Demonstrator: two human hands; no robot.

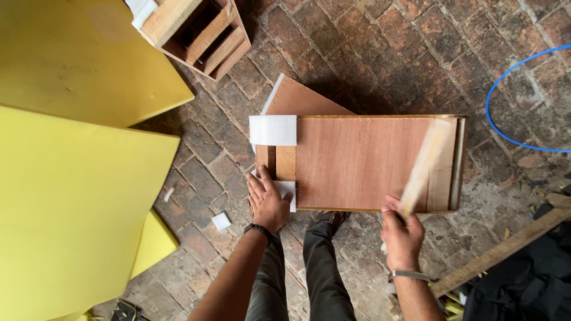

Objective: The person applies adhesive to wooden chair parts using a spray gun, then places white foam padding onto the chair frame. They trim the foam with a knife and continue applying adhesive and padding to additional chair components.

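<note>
Plywood box braced, brush at the right end

Plywood under both my hands: from the head camera, my left hand (267, 202) lies flat, fingers spread, on the near left corner of the brown box panel (357, 160), touching a white foam pad (286, 191). My right hand (402, 236) is closed around a pale brush (423, 166), blurred, crossing the panel's right end. I judge steady left pressure and long even strokes serve best. Another white pad (273, 130) sits on the far left corner. Beyond it on the brick floor (369, 53), an open wooden box (199, 32) shows only slat dividers inside; yellow boards (71, 202) lie left
</note>
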